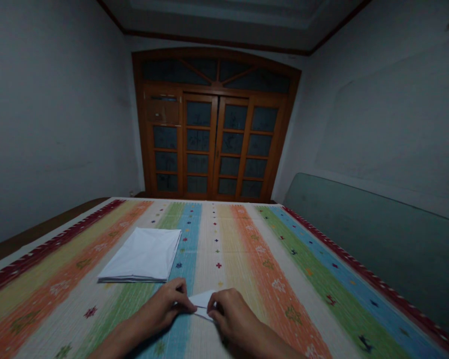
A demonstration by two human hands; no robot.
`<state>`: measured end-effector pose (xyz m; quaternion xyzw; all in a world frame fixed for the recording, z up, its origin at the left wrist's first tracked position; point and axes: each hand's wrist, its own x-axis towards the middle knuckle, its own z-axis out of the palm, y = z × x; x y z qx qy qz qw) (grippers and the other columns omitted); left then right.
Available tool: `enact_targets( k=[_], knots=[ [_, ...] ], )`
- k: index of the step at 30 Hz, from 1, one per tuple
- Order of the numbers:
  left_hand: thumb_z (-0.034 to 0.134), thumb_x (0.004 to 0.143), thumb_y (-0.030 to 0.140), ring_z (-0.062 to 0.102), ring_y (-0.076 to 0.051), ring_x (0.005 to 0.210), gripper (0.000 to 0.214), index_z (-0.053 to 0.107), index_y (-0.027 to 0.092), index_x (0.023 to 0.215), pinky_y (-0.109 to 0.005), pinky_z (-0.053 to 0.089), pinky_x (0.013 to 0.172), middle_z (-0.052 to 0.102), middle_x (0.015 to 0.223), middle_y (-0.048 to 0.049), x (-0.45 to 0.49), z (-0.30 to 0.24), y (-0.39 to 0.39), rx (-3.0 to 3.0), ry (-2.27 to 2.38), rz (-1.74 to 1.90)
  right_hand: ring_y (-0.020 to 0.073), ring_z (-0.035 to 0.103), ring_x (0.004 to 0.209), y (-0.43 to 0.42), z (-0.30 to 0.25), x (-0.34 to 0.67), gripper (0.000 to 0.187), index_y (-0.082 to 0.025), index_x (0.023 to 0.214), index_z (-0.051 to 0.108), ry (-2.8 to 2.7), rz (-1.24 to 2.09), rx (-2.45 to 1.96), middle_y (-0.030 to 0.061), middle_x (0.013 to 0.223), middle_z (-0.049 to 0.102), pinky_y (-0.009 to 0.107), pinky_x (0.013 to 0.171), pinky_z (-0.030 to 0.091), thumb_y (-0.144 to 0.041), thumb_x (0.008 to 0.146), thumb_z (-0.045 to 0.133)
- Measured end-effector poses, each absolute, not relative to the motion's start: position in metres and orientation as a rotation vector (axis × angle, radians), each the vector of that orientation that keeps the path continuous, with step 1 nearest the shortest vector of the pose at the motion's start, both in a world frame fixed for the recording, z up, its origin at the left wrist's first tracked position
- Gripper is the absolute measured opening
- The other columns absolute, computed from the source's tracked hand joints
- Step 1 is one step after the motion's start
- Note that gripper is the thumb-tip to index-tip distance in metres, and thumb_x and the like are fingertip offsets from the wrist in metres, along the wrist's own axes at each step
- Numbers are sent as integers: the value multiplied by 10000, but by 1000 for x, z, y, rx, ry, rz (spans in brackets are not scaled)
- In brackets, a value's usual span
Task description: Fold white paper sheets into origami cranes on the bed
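A small folded white paper (202, 301) lies near the front edge of a striped, many-coloured cloth (269, 259). My left hand (170, 303) pinches its left side with fingers closed on it. My right hand (230, 311) presses and pinches the right side, covering part of the paper. Both hands meet over the sheet, low in the middle of the view. A stack of flat white paper sheets (144, 254) rests on the cloth just beyond and left of my left hand.
The cloth covers a wide flat surface reaching toward a wooden door with glass panes (215, 144) at the back. A grey-green panel (377, 239) leans along the right wall. Bare walls stand on both sides.
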<state>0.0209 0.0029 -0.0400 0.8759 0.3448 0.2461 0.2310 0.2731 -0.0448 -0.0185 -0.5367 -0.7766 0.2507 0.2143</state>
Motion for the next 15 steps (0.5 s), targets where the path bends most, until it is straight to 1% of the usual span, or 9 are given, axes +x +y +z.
enact_targets(
  k=[4,9,12,15],
  knots=[
    [655,959,186,568,-174,800,234,849,300,898,-256,385,705,578,850,-1,17,-35,5,2412,969,622,223,639,979,-44,-19,276,162,-182,1026,771,-2210,661,-1430,97,1036,728,294,843,437,-115,932,657],
    [667,928,147,569,-169,788,232,843,279,854,-254,373,694,593,847,6,16,-24,1,2396,1000,578,193,638,954,-43,-12,279,199,-182,994,766,-2304,673,-1368,83,1057,706,265,812,434,-53,894,652],
    [623,903,73,595,-174,806,304,842,279,858,-256,399,716,619,841,1,16,-18,-1,2377,1005,578,207,644,984,-43,-11,279,200,-198,986,783,-2292,675,-1412,82,1050,722,275,830,427,-60,877,688],
    [566,895,32,633,-177,809,361,838,268,919,-259,438,736,670,839,-10,16,-15,0,2348,1010,591,234,656,990,-43,-12,277,164,-210,971,802,-2269,640,-1507,85,1019,754,305,844,414,-106,867,730]
  ],
)
